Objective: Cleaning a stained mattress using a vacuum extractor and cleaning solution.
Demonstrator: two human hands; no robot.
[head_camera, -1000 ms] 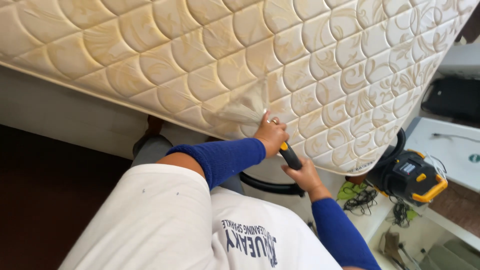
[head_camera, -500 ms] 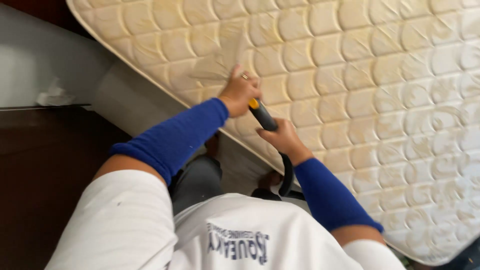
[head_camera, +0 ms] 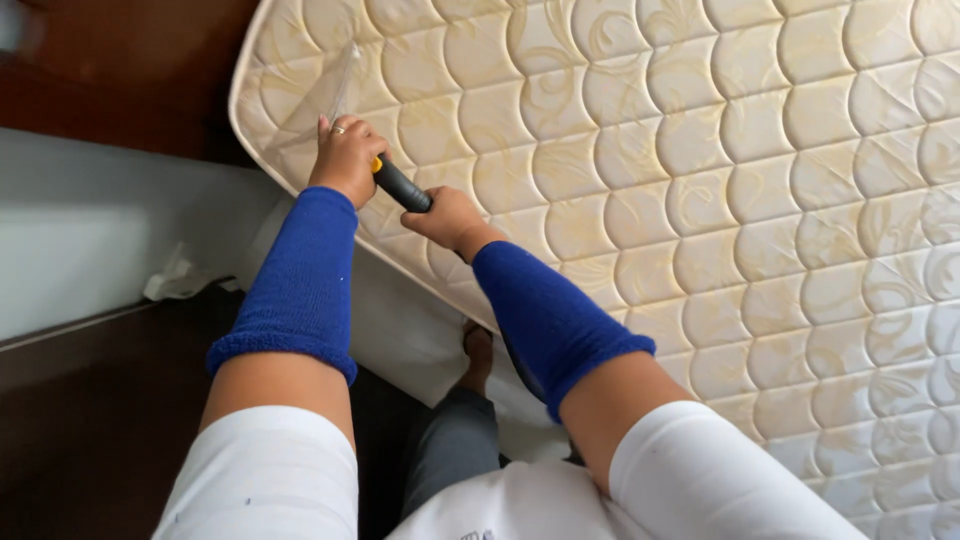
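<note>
Gripping one black handle [head_camera: 402,187] with both hands, the person leans over a quilted cream mattress [head_camera: 720,190] and holds a clear plastic nozzle [head_camera: 340,85] flat against its fabric.

Left hand [head_camera: 345,160]: fingers curled shut around the upper end of the handle, where a small yellow part [head_camera: 377,164] shows at the edge of the fist. A ring sits on one finger. The knuckles face up and the hand rests against the mattress surface near its rounded corner.

Right hand [head_camera: 447,217]: closed around the lower end of the same handle, just behind the left hand, nearly touching it. The palm side is turned away, so the fingertips cannot be seen.

Nozzle: transparent, wedge-shaped, hard to make out against the pattern. It extends up and away from the left hand, toward the corner of the mattress. Whether it lies fully flush cannot be told.

Both forearms wear blue knitted sleeves [head_camera: 300,285] from wrist to near the elbow; white short sleeves [head_camera: 265,475] cover the upper arms.

Mattress: tilted, its piped edge [head_camera: 420,275] running diagonally from the upper left corner down toward the lower middle. It fills the right and upper part of the view.

Surroundings: a pale flat surface [head_camera: 90,240] lies to the left below the mattress edge, with a crumpled bit of white material [head_camera: 180,280] at its rim. Dark wood [head_camera: 90,400] lies beneath that. Grey trousers [head_camera: 450,450] and a bare foot [head_camera: 478,352] show between the arms.
</note>
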